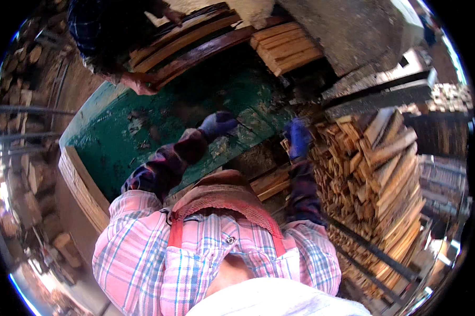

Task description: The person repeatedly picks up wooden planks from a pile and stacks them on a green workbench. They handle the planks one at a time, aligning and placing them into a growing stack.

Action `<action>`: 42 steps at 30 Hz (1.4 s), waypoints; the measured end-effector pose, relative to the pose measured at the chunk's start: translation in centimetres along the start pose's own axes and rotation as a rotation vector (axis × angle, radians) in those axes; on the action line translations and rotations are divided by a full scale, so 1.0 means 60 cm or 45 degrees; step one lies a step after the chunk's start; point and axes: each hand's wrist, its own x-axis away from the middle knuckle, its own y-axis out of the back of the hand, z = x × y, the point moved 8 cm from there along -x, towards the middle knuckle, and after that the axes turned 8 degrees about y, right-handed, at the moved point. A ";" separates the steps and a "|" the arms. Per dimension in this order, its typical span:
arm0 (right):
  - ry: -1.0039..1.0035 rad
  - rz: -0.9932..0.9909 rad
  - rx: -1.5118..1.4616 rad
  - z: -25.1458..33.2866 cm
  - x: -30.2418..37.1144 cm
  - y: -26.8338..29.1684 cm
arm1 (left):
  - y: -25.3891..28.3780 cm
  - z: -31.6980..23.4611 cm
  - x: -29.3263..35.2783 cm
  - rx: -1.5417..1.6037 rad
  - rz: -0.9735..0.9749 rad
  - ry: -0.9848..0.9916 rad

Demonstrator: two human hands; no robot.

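1. The closest relation is at the right: the pile of wooden slats [348, 174] lies just beside the right hand [299, 139], on its right and toward the person. The blue-gloved right hand is plainly the nearer of the two; whether it touches the pile's edge, I cannot tell.

2. Many slats show their cut ends toward the table; along the outer side their long axes slant up and to the right.

3. The left hand [218, 125], also gloved, is over the green table [108, 155], inward from its near edge. Its fingers look curled, but whether they pinch anything I cannot tell. The right hand's grip is likewise unclear: no held piece can be made out, and its fingers are too foreshortened to read as spread or pressed together.

4. Long boards [206, 51] lie along the table's far edge, slanting up to the right, well apart from both gloves. A co-worker's hand [138, 83] is at their left end.

5. A stack of short planks [287, 47] sits by the far right corner.

6. As for containers, dark bars [371, 247] run along the slat pile's near side; whether they form a rack holding it, I cannot tell.
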 end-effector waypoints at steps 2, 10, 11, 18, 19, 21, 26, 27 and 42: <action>0.236 0.441 0.334 -0.049 0.051 -0.083 | 0.037 -0.053 0.027 0.073 -0.041 0.249; -0.158 0.307 0.406 -0.089 0.070 -0.183 | 0.147 -0.003 -0.086 0.230 -0.513 0.232; -0.238 0.270 0.405 -0.095 0.062 -0.174 | 0.160 -0.012 -0.089 0.087 -0.628 0.142; -0.237 0.227 0.276 -0.115 0.055 -0.143 | 0.413 -0.021 -0.034 -1.640 -1.504 0.009; -0.266 0.210 0.314 -0.121 0.053 -0.146 | 0.451 0.003 -0.011 -1.709 -1.521 0.094; -0.106 0.212 0.456 -0.124 0.032 -0.129 | 0.471 0.032 -0.017 -1.690 -1.336 0.251; -0.266 0.255 0.327 -0.123 0.074 -0.184 | 0.399 0.144 -0.015 -1.363 -0.757 0.644; 0.033 0.507 0.454 -0.152 0.050 -0.166 | 0.338 0.120 -0.053 -1.299 -0.605 0.600; 0.303 -0.322 0.493 -0.244 0.630 0.208 | -0.299 0.139 0.217 -0.443 0.928 0.162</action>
